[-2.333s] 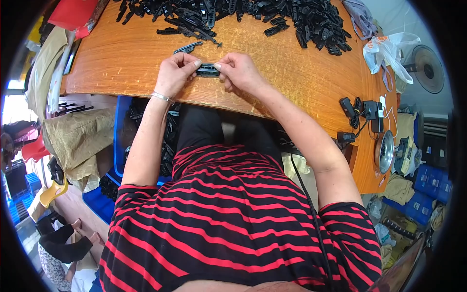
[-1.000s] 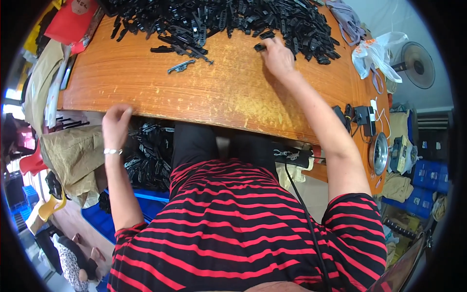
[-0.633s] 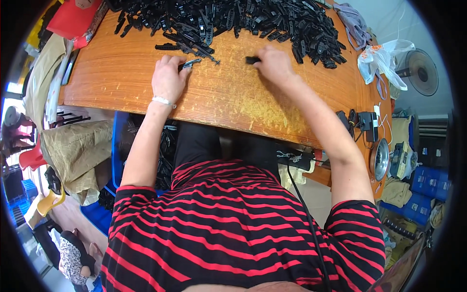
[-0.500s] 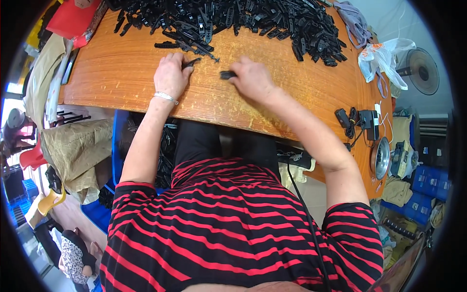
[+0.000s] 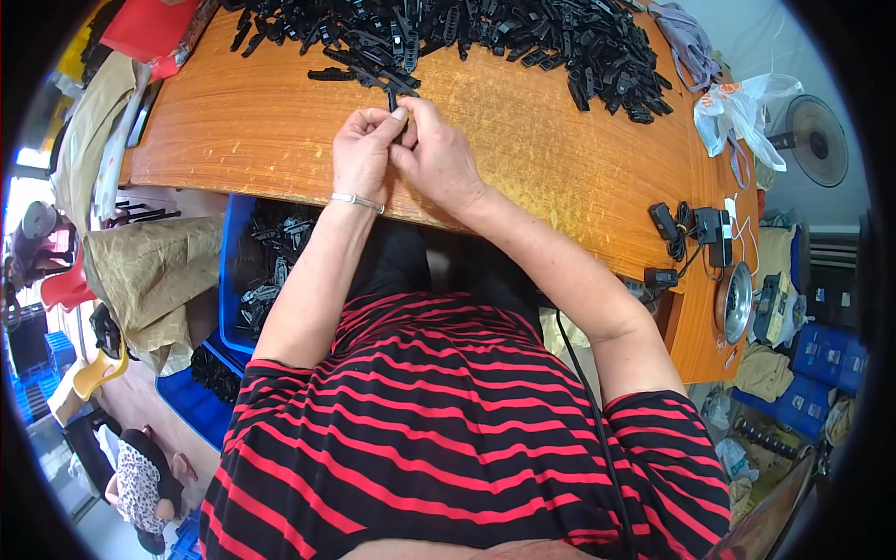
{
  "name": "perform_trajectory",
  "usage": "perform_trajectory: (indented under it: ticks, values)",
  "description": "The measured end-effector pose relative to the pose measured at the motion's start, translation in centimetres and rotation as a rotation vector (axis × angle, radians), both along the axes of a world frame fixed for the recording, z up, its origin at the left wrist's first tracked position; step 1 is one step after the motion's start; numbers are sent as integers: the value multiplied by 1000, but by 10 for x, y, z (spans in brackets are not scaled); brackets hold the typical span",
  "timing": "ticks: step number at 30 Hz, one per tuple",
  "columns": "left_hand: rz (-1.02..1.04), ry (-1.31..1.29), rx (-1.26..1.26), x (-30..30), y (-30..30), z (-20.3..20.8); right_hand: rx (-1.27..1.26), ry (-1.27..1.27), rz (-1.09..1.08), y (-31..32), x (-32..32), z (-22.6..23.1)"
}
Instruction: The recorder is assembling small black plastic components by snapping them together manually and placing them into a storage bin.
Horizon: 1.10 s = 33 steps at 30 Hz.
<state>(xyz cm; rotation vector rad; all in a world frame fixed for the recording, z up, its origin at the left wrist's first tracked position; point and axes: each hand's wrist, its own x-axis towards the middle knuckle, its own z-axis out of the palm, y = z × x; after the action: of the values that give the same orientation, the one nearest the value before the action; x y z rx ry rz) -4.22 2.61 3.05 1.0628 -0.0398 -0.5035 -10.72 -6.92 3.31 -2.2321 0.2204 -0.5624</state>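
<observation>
A blue bin (image 5: 228,271) of black pieces (image 5: 280,233) sits left of the lap. Over the table's (image 5: 560,168) near half, the left hand (image 5: 362,149) (a bracelet (image 5: 357,200) circles its wrist) and right hand (image 5: 441,161) meet, both pinching a black part (image 5: 393,98), mostly hidden by fingers. Beyond, a heap (image 5: 597,56) of black parts covers the far side.

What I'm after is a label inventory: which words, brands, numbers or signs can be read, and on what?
None is legible enough to quote.
White plastic bag: orange print, too blurred.
Blue bins at right: pale label-like patches, too small.
Black power adapter: pale patch, too small.
Held black plastic piece and pile of black parts: no readable marking.
</observation>
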Motion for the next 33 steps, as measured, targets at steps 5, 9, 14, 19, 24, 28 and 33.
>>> perform_trajectory:
  ticks: [5,9,14,19,24,28,33]
  values:
    - [-5,-37,70,2,7,0,153,67,122,-28,-4,-1]
    - [-131,-158,230,22,16,1,520,303,208,-49,-5,12]
    - [-278,-375,536,30,10,-3,696,405,39,-62,10,0]
    - [-282,-358,603,31,9,-10,755,432,-1,-55,9,-8]
    - [-265,-328,622,30,7,-15,632,426,0,-52,10,-9]
    - [-258,-352,652,33,8,-21,614,433,16,-51,11,-6]
    - [-235,-386,696,35,11,-29,618,404,34,-47,13,-5]
